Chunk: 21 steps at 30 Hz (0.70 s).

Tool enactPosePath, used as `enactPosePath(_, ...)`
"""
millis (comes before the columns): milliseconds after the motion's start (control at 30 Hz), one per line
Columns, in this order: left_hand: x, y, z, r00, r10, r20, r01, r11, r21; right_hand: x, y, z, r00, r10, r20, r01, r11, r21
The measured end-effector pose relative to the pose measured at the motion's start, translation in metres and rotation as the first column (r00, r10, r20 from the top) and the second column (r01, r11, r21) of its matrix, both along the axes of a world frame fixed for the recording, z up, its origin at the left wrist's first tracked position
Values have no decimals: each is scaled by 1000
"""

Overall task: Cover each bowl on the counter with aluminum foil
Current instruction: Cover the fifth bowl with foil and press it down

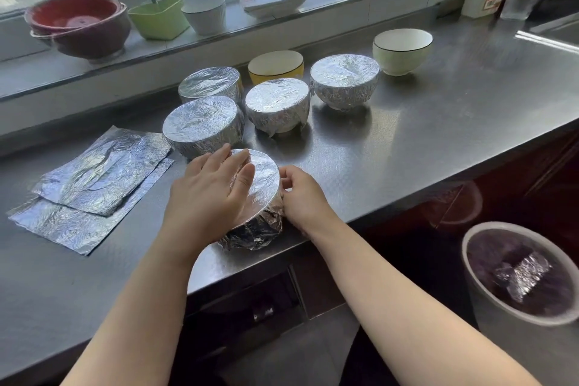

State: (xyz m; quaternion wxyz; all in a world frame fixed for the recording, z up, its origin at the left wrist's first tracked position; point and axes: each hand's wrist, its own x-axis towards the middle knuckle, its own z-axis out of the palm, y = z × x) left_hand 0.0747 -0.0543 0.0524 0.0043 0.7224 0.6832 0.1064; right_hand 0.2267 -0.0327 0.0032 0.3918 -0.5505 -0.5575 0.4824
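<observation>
Foil is already stretched over the near bowl [261, 185], which sits at the front edge of the steel counter [438, 141]. Left hand [208, 194] lies flat on the foil top, fingers straight and slightly spread, pinning the sheet. Right hand [300, 194] is at the bowl's right side, fingers curled, pinching the foil skirt just under the rim.

Step in hand, as I read it: crimping the skirt tight round the wall.

- Keep the left palm flat so the top stays taut and the bowl can't slide (it's close to the counter edge).
- Work the pinch round the rim in short bites, folding downward, not pulling outward, or the foil may tear at the rim.
- The near-side skirt looks bunched and loose; press it to the wall last.

Behind the near bowl: four wrapped bowls [277, 103]. Beyond those, the yellow bowl [275, 67] and the white bowl [402, 50] are still bare. Spare foil sheets [94, 185] lie left of the near bowl, within reach.
</observation>
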Motion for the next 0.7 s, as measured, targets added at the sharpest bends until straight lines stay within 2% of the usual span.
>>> enactPosePath(100,0,-1,1,1000,0,-4,0,1000,-13,5,1,2,975,29,221,-48,996,82)
enactPosePath(167,1,-1,2,1000,2,-8,-3,1000,-26,13,2,2,956,-10,292,-25,993,116)
enactPosePath(233,2,-2,3,1000,12,-9,-12,999,-39,24,2,5,978,-115,174,94,987,127)
enactPosePath(300,2,-2,3,1000,17,-3,-17,999,-39,29,-5,15,972,-203,-118,216,971,103)
enactPosePath(333,2,-2,3,1000,18,-3,-18,999,-39,28,-12,21,946,-194,-260,224,971,89)
enactPosePath(400,2,-1,2,1000,19,-10,-19,999,-38,19,-26,32,905,-104,-413,148,986,75)
enactPosePath(500,2,-1,2,1000,20,-7,-20,999,-33,2,-40,35,911,33,-410,-4,997,71)
enactPosePath(700,5,-3,5,999,32,9,-31,999,-40,-6,-37,30,931,67,-359,-68,998,10)
